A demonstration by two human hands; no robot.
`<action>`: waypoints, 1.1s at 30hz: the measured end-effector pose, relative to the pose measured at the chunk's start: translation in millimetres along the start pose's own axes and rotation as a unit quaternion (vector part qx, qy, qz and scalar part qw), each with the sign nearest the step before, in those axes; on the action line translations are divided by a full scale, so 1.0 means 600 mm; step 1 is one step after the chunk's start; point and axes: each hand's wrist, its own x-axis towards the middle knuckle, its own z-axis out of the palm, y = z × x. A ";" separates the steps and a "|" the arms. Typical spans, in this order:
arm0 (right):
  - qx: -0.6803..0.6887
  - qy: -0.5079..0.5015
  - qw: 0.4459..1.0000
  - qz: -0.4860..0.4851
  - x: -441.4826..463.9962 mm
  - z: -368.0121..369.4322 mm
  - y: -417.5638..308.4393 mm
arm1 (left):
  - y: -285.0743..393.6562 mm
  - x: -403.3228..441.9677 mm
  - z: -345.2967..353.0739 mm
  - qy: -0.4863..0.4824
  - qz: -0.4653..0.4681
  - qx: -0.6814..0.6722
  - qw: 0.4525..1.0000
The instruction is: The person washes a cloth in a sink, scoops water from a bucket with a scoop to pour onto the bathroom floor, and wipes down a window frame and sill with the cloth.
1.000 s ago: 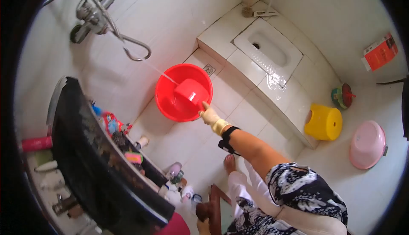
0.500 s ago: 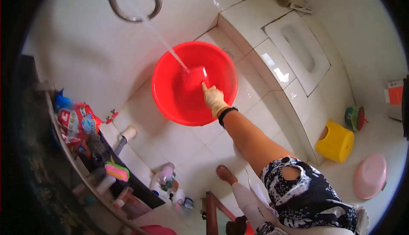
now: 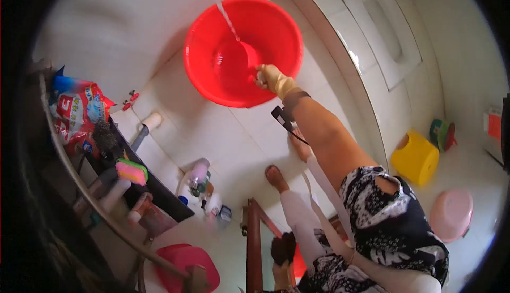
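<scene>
A large red basin (image 3: 195, 54) stands on the tiled floor at upper middle, with a stream of water falling into it. Inside it is a red dipper (image 3: 241, 54), partly hard to tell from the basin. My right hand (image 3: 272, 79), in a pale yellow glove, is closed around the dipper's handle near the basin's right rim. At the bottom, my left hand (image 3: 281, 274) is partly in view beside a brown wooden frame (image 3: 254, 245). Its fingers are mostly hidden by a dark brown object (image 3: 283, 248) whose kind I cannot make out.
Left, a black-edged shelf (image 3: 170, 203) holds a detergent bag (image 3: 77, 115) and a pink-green sponge (image 3: 132, 171). Bottles (image 3: 199, 172) stand on the floor. A raised squat toilet (image 3: 385, 33), yellow stool (image 3: 416, 157) and pink basin (image 3: 451, 215) are on the right.
The view has shifted, so the basin sits higher and looks larger. The dipper has turned within the basin, with my right hand still on its handle.
</scene>
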 end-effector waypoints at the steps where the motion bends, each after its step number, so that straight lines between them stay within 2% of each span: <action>1: 0.003 -0.036 0.999 0.000 -0.037 0.004 -0.009 | -0.004 -0.008 -0.004 -0.004 0.010 0.007 1.000; 4: 0.069 -0.105 0.992 0.023 -0.150 -0.001 -0.018 | -0.012 -0.028 -0.020 -0.015 0.046 0.034 0.998; 5: 0.089 -0.172 0.981 0.032 -0.176 -0.012 -0.014 | -0.016 -0.034 -0.029 -0.019 0.067 0.050 0.996; 8: 0.159 -0.259 0.952 -0.031 -0.317 -0.046 0.007 | -0.025 -0.044 -0.054 -0.042 0.131 0.093 0.986; 9: 0.167 -0.249 0.953 -0.035 -0.368 -0.063 0.019 | -0.027 -0.043 -0.064 -0.051 0.146 0.097 0.983; 11: 0.201 -0.287 0.932 -0.095 -0.484 -0.090 0.037 | -0.032 -0.032 -0.097 -0.073 0.123 0.047 0.989; 12: 0.201 -0.283 0.932 -0.105 -0.539 -0.108 0.044 | 0.001 -0.046 -0.093 -0.081 0.138 0.034 0.987; 13: 0.204 -0.256 0.935 -0.137 -0.600 -0.125 0.060 | -0.030 -0.028 -0.108 -0.024 0.212 0.063 0.975; 15: 0.195 -0.198 0.942 -0.189 -0.717 -0.169 0.105 | -0.058 -0.006 -0.129 -0.072 0.181 0.031 0.980; 17: 0.194 -0.153 0.945 -0.212 -0.820 -0.222 0.156 | -0.038 -0.018 -0.122 -0.094 0.149 -0.017 0.984; 19: 0.217 -0.081 0.948 -0.218 -0.917 -0.265 0.213 | -0.037 -0.034 -0.106 -0.098 0.123 -0.073 0.985; 20: 0.223 -0.027 0.949 -0.221 -0.965 -0.282 0.242 | -0.045 -0.040 -0.094 -0.100 0.126 -0.075 0.984; 22: 0.248 0.004 0.940 -0.236 -1.047 -0.324 0.303 | -0.071 -0.047 -0.077 -0.073 0.102 -0.030 0.992; 23: 0.268 0.030 0.934 -0.236 -1.084 -0.354 0.338 | -0.085 -0.058 -0.060 -0.062 0.120 -0.038 0.990; 26: 0.302 0.066 0.921 -0.237 -1.169 -0.438 0.420 | -0.110 -0.112 -0.009 -0.048 0.100 -0.017 0.994; 28: 0.311 0.076 0.918 -0.235 -1.199 -0.499 0.453 | -0.153 -0.142 0.025 -0.047 0.100 -0.066 0.992; 30: 0.353 0.139 0.902 -0.207 -1.225 -0.539 0.491 | -0.208 -0.172 0.047 -0.033 0.106 -0.101 0.989; 31: 0.275 0.212 0.918 -0.192 -1.243 -0.539 0.496 | -0.238 -0.184 0.058 -0.028 0.107 -0.106 0.988; 33: 0.313 0.167 0.912 -0.204 -1.256 -0.577 0.520 | -0.289 -0.218 0.072 0.001 0.076 -0.122 0.990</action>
